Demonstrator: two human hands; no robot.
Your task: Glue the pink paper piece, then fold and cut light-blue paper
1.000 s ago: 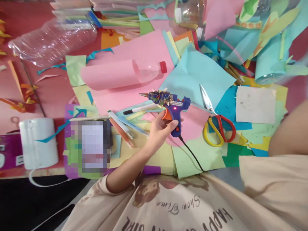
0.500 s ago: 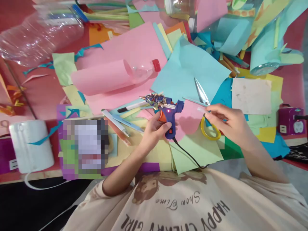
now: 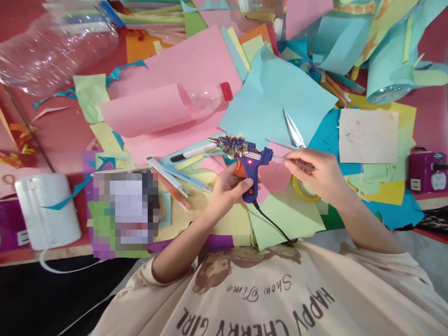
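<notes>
Left hand (image 3: 229,186) wraps the handle of the small blue hot-glue gun with the orange trigger (image 3: 249,168), fingers closed round the grip, nozzle pointing to nine o'clock, a red light glowing on its body. Scraps of paper and dried glue crust the barrel. The gun sits at the middle of the view, held just above the paper litter on the red counter (image 3: 66,135), its black cord (image 3: 271,224) trailing away toward five o'clock.

Right hand (image 3: 317,172) comes in from three o'clock, fingers pinched on a thin clear glue stick (image 3: 280,159) whose far end meets the back of the gun.

Under that hand lie the scissors with the yellow and red handles (image 3: 296,135), blades pointing to twelve o'clock over a light blue paper sheet (image 3: 276,102). At eleven o'clock of the gun, a clear plastic bottle with a red cap, rolled in pink paper (image 3: 168,108), lies on its side. A black marker pen (image 3: 191,153) rests just beside the nozzle.
</notes>
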